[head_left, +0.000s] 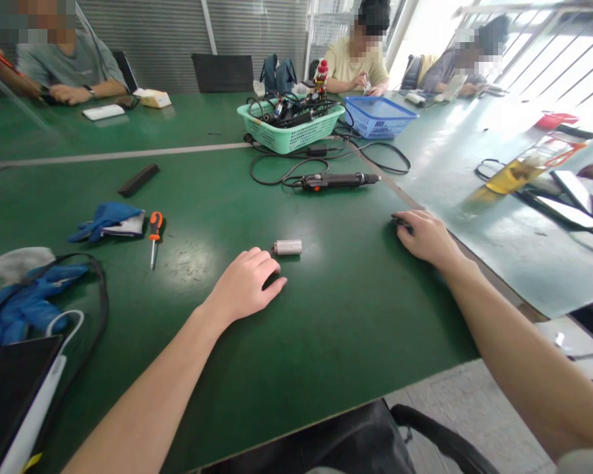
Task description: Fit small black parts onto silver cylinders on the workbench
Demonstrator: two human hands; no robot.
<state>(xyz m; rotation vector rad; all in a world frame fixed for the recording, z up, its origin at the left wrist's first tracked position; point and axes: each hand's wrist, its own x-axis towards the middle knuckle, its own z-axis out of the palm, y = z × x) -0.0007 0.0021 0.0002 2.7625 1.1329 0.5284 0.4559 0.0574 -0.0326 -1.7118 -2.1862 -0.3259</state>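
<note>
Well, in the head view the left hand (242,286) rests palm-down, loosely curled and apparently empty, just beside a small white cylinder (287,247) lying within easy reach on the green mat (336,342). The right hand (425,238) curls near the mat's right edge over something dark; its fingertips (400,219) hide whether it grips anything.

This is a work room, like a small workshop. People sit at a long green desk (326,316) with an electric screwdriver (338,180), a small screwdriver (154,237), blue gloves (106,219), and a green basket (290,135) full of black wires.
</note>
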